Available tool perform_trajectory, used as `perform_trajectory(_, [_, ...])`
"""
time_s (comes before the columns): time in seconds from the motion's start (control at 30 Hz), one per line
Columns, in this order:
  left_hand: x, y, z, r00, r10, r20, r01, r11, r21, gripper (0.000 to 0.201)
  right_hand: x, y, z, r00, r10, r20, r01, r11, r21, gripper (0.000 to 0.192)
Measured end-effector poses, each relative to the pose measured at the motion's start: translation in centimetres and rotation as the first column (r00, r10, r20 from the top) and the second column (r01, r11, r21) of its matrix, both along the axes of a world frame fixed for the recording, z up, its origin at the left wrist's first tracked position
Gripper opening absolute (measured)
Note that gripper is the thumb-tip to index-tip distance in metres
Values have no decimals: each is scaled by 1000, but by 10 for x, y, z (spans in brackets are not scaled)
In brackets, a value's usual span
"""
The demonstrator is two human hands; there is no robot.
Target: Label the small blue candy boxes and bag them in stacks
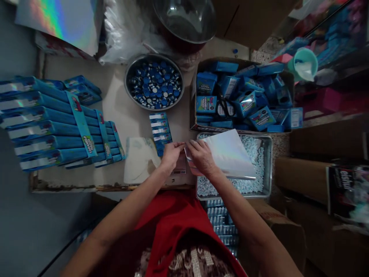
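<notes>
A thin, silvery, rainbow-sheened foil sheet (230, 150) slants across the left and middle of a rectangular metal tray (270, 165) of small pale-blue pieces (257, 152), probably laid there so that its left edge reaches both hands in front of the body. The round metal bowl (127, 90) of blue-and-silver round pieces (157, 84) stands farther off on the pale worktop (112, 92), seemingly to stay within easy reach, and a short column of small blue packets (160, 129) lies just beyond the left hand (171, 154).

Both forearms slant inward from the near side, wrists low. The right hand (200, 154) grasps the sheet's left corner with bent fingers; the left fingers are pinched together beside it, though I cannot tell what, if anything, they grip.
</notes>
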State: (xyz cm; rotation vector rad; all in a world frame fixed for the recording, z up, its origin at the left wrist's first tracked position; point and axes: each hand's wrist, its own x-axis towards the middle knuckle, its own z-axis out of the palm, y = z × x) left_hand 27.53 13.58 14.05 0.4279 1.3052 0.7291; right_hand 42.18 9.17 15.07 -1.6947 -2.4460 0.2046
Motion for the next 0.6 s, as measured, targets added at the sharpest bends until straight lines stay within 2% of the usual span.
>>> perform_trajectory(0.17, [-6, 3, 1, 999, 29, 36, -27, 997, -78, 28, -2, -19, -3, 996, 48, -72, -45, 998, 42, 41])
perform_trajectory(0.27, [-11, 3, 12, 994, -8, 110, 21, 993, -116, 32, -1, -24, 12, 991, 21, -135, -13, 998, 62, 30])
perform_trajectory(0.4, [-14, 6, 39, 985, -97, 141, 110, 990, -90, 34, 1, -21, 42, 984, -103, -146, 108, 994, 30, 18])
perform_trajectory(0.5, [-11, 8, 57, 976, -145, 160, 155, 987, -49, 32, 5, -13, 59, 972, -210, -106, 213, 977, 20, 33])
perform_trajectory(0.6, [-5, 11, 63, 971, -139, 195, 146, 989, -24, 28, 9, -4, 66, 986, -166, -21, 166, 986, -17, 44])
